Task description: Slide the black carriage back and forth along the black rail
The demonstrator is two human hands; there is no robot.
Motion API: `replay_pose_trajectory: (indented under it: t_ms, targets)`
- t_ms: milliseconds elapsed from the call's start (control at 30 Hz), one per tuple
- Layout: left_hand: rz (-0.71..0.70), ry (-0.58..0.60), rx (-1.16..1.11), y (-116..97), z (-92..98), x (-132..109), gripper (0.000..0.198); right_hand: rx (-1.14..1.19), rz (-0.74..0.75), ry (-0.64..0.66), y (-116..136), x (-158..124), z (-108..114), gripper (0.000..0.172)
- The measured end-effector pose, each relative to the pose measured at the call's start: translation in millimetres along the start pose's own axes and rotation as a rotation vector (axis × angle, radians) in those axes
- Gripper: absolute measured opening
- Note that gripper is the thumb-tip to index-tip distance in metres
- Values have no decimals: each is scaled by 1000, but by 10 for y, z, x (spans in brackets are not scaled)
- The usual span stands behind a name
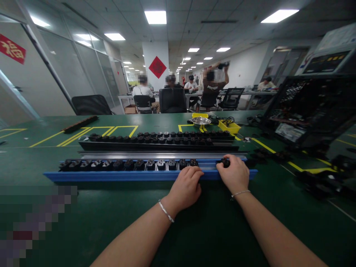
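Observation:
A long blue channel rail (116,176) lies across the green table in front of me. Along its left and middle part sits a row of black socket modules (139,165), side by side. My left hand (185,187) is closed over the rail's front wall, fingers bent, just below the last module (194,162) of the row. Farther right, my right hand (236,173) pinches a single black socket module (224,162) at the rail, with a gap between it and the row. Whether that module touches the rail's floor is hidden by my fingers.
Behind the blue rail lie a bare silver rail (133,155) and a black rail (155,146) filled with modules. A metal bowl (201,121) and a yellow tray (229,127) stand farther back. An open black equipment case (308,107) is at right. Several people sit or stand beyond the table.

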State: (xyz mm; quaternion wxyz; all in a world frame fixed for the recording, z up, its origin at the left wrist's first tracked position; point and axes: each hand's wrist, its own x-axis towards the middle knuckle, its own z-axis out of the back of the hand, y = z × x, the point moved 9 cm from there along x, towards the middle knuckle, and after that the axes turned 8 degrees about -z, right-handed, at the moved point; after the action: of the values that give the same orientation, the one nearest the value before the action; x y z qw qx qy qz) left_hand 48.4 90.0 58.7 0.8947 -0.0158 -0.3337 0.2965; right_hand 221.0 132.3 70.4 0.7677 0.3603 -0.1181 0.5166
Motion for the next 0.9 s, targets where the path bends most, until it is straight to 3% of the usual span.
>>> replay_pose_trajectory:
  t_ms: [900]
  targets:
    - [-1,1,5,5,-6,-8,39,-103,-187,15,-540,266,62,30]
